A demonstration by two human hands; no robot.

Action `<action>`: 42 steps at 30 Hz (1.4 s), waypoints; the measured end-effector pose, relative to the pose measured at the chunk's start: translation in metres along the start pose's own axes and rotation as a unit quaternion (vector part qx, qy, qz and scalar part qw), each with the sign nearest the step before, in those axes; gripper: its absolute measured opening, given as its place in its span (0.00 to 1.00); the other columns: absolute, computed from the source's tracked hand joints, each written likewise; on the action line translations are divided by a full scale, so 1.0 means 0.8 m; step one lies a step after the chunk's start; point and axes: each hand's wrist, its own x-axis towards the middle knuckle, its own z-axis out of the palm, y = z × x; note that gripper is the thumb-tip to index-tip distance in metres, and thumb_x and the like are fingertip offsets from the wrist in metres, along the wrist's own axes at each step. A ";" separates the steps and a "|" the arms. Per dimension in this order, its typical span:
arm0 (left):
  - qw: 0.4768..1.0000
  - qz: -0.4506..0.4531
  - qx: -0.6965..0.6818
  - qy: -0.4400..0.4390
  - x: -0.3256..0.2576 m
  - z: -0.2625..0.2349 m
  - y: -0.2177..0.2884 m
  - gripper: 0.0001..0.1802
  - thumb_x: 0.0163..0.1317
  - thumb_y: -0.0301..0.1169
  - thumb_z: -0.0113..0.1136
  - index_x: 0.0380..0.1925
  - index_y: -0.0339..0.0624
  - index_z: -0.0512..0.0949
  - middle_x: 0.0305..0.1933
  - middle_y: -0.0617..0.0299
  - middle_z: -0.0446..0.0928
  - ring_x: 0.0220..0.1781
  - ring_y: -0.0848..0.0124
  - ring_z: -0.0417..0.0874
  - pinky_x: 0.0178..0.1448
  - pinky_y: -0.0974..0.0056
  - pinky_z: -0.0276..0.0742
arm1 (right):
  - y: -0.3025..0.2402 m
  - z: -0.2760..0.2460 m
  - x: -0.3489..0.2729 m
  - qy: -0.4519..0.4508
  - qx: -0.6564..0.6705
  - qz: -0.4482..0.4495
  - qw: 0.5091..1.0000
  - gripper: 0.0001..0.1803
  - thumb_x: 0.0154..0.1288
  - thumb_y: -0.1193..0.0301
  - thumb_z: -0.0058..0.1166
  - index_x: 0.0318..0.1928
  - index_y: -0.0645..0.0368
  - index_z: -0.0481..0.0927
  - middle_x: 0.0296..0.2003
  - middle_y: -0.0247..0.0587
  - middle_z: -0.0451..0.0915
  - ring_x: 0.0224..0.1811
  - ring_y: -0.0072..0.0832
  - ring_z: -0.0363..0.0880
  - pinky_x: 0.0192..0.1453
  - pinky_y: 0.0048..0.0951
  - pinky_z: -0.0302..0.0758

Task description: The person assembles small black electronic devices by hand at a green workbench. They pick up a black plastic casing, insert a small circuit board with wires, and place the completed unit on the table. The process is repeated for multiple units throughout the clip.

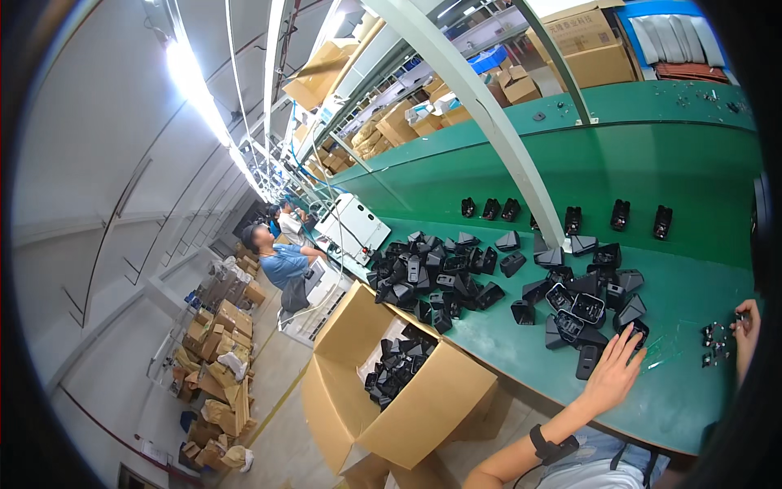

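Fingers (622, 349) of the left hand (611, 378) lie spread at a black, hollow plastic housing (643, 328) on the green worktop (692, 289), seemingly a picking-up step calling for a closing grip; whether the right hand (746, 331), beside small black-and-silver parts (714, 349), pinches anything I cannot tell.

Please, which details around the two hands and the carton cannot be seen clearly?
Head view:
Right hand: forearm lost in dark rim.
Small black parts nearby: too small to identify.
Black housing under left hand: partly hidden by fingers.
Carton bottom: covered by black pieces.
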 end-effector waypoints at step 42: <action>0.780 -0.152 -0.603 -0.078 0.072 -0.048 0.009 0.15 0.70 0.33 0.58 0.52 0.38 0.72 0.49 0.58 0.79 0.51 0.74 0.79 0.54 0.68 0.75 | -0.119 0.051 -0.002 -0.079 -0.123 0.101 0.984 0.08 0.70 0.70 0.56 0.36 0.62 0.79 0.26 0.27 0.73 0.26 0.12 0.68 0.29 0.19 0.65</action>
